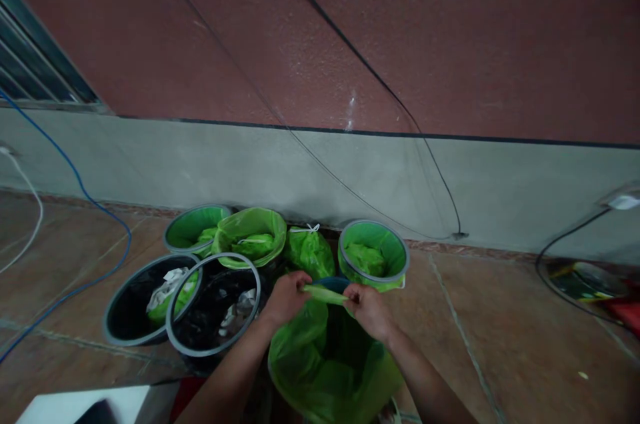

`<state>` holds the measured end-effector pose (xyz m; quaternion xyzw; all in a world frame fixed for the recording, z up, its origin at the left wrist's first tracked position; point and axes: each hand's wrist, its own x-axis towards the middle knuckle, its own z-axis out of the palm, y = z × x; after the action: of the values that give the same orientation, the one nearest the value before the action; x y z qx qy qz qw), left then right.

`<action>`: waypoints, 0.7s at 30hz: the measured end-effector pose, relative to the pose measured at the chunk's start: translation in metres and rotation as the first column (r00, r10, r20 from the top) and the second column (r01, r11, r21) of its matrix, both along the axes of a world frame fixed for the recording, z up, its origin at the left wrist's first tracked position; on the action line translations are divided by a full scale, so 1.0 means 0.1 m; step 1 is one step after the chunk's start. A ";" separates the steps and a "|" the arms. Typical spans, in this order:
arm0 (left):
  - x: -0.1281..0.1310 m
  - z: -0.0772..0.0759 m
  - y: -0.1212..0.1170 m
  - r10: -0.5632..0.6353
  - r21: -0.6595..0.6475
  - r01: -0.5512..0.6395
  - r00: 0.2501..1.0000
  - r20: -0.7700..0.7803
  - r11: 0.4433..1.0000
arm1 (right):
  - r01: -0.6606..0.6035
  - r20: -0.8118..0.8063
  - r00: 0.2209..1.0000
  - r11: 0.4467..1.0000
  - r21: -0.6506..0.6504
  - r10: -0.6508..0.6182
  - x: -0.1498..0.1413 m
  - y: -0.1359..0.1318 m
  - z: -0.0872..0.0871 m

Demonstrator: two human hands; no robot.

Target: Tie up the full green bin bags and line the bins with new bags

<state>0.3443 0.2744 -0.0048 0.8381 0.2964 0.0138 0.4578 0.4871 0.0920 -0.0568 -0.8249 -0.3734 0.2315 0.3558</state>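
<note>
Though apart, L hand (289, 301) & R hand (371, 313) fwd on grn bag (333, 387).

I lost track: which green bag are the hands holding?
The foreground bag: left hand and right hand pinch its edge; the other green bags are unheld.

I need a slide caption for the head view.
Left hand and right hand hold a green bag near lined bins.

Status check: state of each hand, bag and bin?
Left hand: pinching green strip
Right hand: pinching its other end
Front green bag: mouth open
Tied green bag: closed
Back-left bin: open, partly filled
Middle green liner: open, partly filled
Rightmost bin: open, partly filled
Left black-lined bin: open, partly filled
Right black-lined bin: open, partly filled
</note>
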 end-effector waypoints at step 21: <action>0.06 -0.05 -0.22 -0.079 0.436 0.124 0.990 -0.118 0.892 | -0.077 0.409 0.899 0.976 -0.206 0.157 -0.34 0.26 0.52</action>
<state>0.3506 0.2519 -0.0094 0.9341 0.2633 0.0159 0.2407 0.4527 0.1183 -0.0050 -0.8607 -0.4675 0.1021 0.1739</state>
